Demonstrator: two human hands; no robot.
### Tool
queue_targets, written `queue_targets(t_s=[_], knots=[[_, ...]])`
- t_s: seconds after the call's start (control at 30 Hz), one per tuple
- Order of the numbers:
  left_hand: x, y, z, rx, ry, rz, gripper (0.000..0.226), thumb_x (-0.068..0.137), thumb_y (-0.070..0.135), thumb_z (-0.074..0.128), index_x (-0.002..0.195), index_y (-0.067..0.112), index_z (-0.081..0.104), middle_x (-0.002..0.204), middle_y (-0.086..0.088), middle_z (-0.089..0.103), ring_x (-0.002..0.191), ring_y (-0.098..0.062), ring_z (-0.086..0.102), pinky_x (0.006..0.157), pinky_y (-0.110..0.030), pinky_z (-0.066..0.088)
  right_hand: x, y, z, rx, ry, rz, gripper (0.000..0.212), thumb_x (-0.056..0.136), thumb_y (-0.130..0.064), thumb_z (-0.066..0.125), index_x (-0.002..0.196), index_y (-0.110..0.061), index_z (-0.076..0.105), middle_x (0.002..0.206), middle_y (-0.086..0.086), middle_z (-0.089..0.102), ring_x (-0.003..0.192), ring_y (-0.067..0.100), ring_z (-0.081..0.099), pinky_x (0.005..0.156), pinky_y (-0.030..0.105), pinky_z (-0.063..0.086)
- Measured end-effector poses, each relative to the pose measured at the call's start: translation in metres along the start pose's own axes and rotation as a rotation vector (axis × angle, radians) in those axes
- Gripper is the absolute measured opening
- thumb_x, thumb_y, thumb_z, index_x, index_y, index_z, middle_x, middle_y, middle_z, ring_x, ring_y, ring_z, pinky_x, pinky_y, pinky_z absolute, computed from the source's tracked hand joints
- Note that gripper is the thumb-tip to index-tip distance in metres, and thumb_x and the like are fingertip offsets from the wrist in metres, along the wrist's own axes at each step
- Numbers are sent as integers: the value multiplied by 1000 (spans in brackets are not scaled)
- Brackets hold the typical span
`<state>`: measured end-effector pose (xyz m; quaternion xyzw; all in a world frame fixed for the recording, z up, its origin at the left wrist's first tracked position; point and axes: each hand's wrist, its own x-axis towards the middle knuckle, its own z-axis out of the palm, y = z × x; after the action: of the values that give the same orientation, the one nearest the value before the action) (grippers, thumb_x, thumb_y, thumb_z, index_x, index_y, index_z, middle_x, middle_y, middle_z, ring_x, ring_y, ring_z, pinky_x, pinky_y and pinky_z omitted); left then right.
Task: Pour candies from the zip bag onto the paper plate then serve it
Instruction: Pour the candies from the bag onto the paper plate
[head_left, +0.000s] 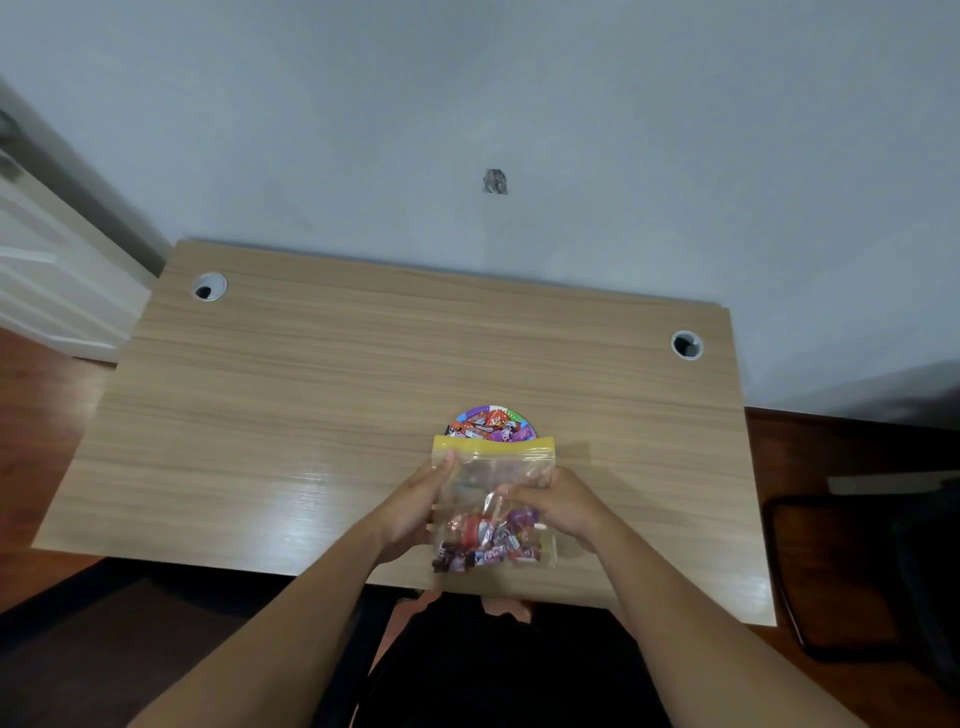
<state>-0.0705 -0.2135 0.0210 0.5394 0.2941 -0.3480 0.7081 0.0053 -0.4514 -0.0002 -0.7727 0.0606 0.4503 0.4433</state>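
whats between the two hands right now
In the head view, the clear zip bag spans the gap between left hand and right hand, candies pooled at its bottom.

Soft even light, desk (311, 395) glare — edges warped, blurry

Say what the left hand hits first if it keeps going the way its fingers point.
The left hand grips the zip bag, fingers pointing away and slightly right. Straight on, it would likely meet the paper plate with candies just past the bag's yellow top. How high the hand is above the plate is unclear.
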Motion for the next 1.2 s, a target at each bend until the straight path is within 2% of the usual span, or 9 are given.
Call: queue_targets(t_s=[0.13, 0.27, 0.3, 0.43, 0.6, 0.7, 0.87, 1.03, 1.2], knots=[[5, 4, -1, -62, 127, 153, 40, 103, 60, 57, 130, 32, 69, 129, -4, 80, 107, -27, 78, 89, -54, 64, -4, -16, -4, 79, 16, -62, 35, 86, -48, 89, 109, -22, 87, 105, -3, 88, 105, 27, 83, 96, 48, 63], [7, 17, -6, -152, 191, 251, 39, 103, 48, 66, 128, 19, 73, 132, -10, 78, 123, -35, 74, 93, -57, 62, -7, -35, -14, 90, 13, -90, 42, 90, -58, 82, 85, -17, 86, 69, -24, 78, 72, -10, 72, 88, 30, 62], [8, 22, -8, -174, 194, 272, 40, 103, 45, 67, 127, 14, 73, 132, -13, 77, 124, -35, 73, 96, -61, 61, -6, -38, -17, 83, 7, -104, 40, 89, -59, 81, 92, -20, 88, 73, -27, 78, 78, -12, 73, 92, 29, 62], [4, 42, -20, -181, 249, 358, 36, 104, 32, 68, 123, 2, 74, 107, -9, 78, 108, -24, 67, 87, -47, 62, -1, -55, -29, 159, 105, -219, 36, 88, -47, 87, 112, -22, 89, 111, -8, 87, 116, 15, 79, 103, 35, 59], [-2, 73, -29, -73, 270, 499, 14, 106, 26, 67, 105, 15, 76, 96, -5, 70, 94, -15, 76, 75, -30, 62, -6, -85, -49, 104, 94, -275, 35, 89, -42, 86, 114, -18, 88, 109, -6, 87, 113, 6, 78, 101, 22, 55], [-6, 89, -31, -35, 303, 570, 11, 108, 24, 63, 113, 16, 67, 95, -2, 68, 85, -8, 82, 69, -21, 62, -8, -93, -56, 31, 103, -263, 37, 86, -52, 85, 112, -26, 89, 109, -14, 86, 107, -7, 76, 96, 22, 53], [-8, 100, -39, 37, 361, 629, 12, 105, 24, 69, 93, 26, 68, 97, 1, 72, 92, -14, 74, 84, -38, 52, -10, -102, -63, 30, 104, -286, 30, 90, -32, 88, 116, -18, 86, 108, -9, 87, 92, -9, 77, 88, 20, 53], [-7, 104, -46, 110, 447, 709, 7, 97, 8, 76, 91, 7, 74, 76, 8, 70, 66, -2, 59, 72, -23, 47, -12, -113, -69, -74, 120, -350, 27, 87, -39, 91, 110, -26, 86, 106, -1, 87, 91, 5, 73, 85, 28, 48], [-8, 107, -48, 219, 529, 748, 10, 91, 7, 81, 89, -1, 76, 84, -14, 74, 77, -12, 63, 73, -21, 50, -18, -134, -68, -279, 127, -364, 39, 80, -52, 92, 115, -37, 83, 111, -14, 82, 105, 4, 75, 92, 30, 55]])
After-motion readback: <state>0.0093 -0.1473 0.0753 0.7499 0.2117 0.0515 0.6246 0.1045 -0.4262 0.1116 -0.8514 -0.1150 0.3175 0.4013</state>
